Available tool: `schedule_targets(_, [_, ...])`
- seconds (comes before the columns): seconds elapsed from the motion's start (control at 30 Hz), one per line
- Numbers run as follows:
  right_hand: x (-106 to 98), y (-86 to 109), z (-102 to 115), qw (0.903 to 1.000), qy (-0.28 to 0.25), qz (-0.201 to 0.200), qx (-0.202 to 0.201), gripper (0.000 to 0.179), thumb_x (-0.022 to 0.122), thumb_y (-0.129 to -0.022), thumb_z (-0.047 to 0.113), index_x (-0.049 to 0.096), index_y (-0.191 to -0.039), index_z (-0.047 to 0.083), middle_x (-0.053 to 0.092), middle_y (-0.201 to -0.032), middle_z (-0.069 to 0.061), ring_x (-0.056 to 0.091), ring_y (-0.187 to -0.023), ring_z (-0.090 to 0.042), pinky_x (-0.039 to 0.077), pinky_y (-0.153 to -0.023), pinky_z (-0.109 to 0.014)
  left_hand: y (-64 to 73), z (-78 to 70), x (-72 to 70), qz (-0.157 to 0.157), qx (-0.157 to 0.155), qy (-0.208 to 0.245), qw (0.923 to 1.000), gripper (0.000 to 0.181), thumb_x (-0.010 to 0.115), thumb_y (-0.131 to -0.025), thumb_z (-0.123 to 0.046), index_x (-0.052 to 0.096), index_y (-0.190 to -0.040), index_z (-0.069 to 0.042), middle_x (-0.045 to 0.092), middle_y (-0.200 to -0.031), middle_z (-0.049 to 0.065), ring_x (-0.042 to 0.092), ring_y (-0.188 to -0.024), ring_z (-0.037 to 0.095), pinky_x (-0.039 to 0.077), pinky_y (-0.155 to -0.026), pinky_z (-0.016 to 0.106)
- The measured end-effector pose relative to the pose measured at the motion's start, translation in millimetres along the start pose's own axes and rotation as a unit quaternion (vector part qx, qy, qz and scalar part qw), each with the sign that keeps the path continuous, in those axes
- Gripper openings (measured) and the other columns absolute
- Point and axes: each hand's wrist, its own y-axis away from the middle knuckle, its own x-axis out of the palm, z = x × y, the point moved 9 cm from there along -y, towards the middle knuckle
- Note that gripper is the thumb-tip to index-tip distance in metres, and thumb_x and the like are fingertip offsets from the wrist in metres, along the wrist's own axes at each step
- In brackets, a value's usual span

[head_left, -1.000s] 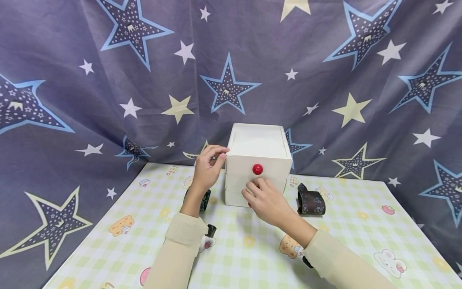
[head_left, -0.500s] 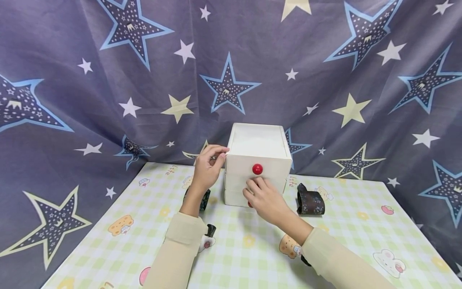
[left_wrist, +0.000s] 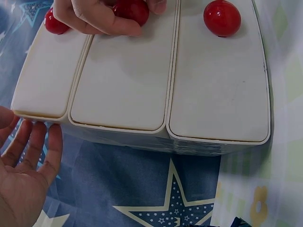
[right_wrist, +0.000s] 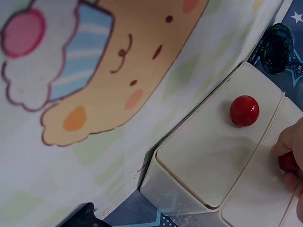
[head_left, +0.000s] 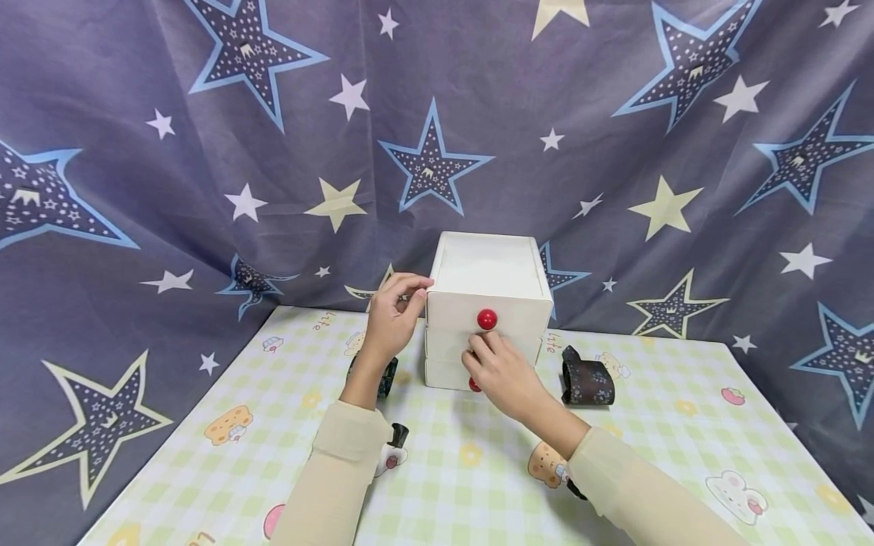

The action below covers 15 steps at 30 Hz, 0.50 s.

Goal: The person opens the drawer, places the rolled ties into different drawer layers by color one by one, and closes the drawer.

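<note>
A white three-drawer box [head_left: 490, 265] with round red knobs stands toward the back of the table. My right hand [head_left: 508, 375] pinches the middle drawer's red knob [right_wrist: 287, 161], which shows between thumb and fingers in the right wrist view. Above it is the top knob [head_left: 487, 319]; the bottom knob [right_wrist: 244, 111] lies below, partly covered by the hand in the head view. All the drawer fronts look flush in the left wrist view. My left hand [head_left: 394, 318] touches the box's upper left front corner with its fingertips, the fingers [left_wrist: 53, 151] fairly straight.
A dark patterned rolled item [head_left: 589, 381] lies right of the box. Another dark roll [head_left: 388, 378] sits to the left, partly behind my left wrist. A green-checked tablecloth [head_left: 471, 493] covers the table, and a star-print curtain [head_left: 437, 68] hangs close behind the box.
My right hand has shifted very slightly right and up at the knob, so more of the bottom knob shows. The left hand and the box look the same.
</note>
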Motion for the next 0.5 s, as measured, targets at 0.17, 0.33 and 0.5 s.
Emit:
schedule_targets(0.17, [1.8, -0.4, 0.9, 0.9999, 0.012, 0.012, -0.002, 0.015, 0.071, -0.089, 0.0, 0.065, -0.103, 0.003, 0.057, -0.109, -0.014, 0.052, -0.096, -0.032, 0.049, -0.081, -0.038, -0.1, -2.4, 0.3, 0.001, 0.007, 0.003, 1.0, 0.018, 0.059, -0.097, 0.01, 0.07, -0.109, 0.015, 0.063, -0.111, 0.028, 0.066, -0.095, 0.038, 0.051, -0.067, 0.014])
schedule_targets(0.33, [2.9, -0.6, 1.2, 0.9997, 0.018, 0.017, -0.002, 0.012, 0.065, -0.091, 0.0, 0.066, -0.103, 0.003, 0.057, -0.108, -0.013, 0.051, -0.097, -0.031, 0.048, -0.08, -0.038, 0.1, -1.5, 1.3, 0.001, 0.003, -0.001, 1.0, 0.018, 0.058, -0.096, 0.01, 0.069, -0.109, 0.016, 0.063, -0.111, 0.028, 0.066, -0.096, 0.038, 0.052, -0.068, 0.015])
schedule_targets(0.5, [2.6, -0.9, 1.0, 0.9998, 0.015, 0.01, 0.0, 0.013, 0.057, -0.092, 0.0, 0.065, -0.101, 0.003, 0.057, -0.107, -0.014, 0.052, -0.097, -0.032, 0.047, -0.079, -0.038, -0.1, 1.7, 1.0, -0.001, -0.002, 0.0, 1.0, 0.018, 0.059, -0.097, 0.009, 0.07, -0.11, 0.014, 0.063, -0.111, 0.026, 0.066, -0.096, 0.037, 0.052, -0.07, 0.015])
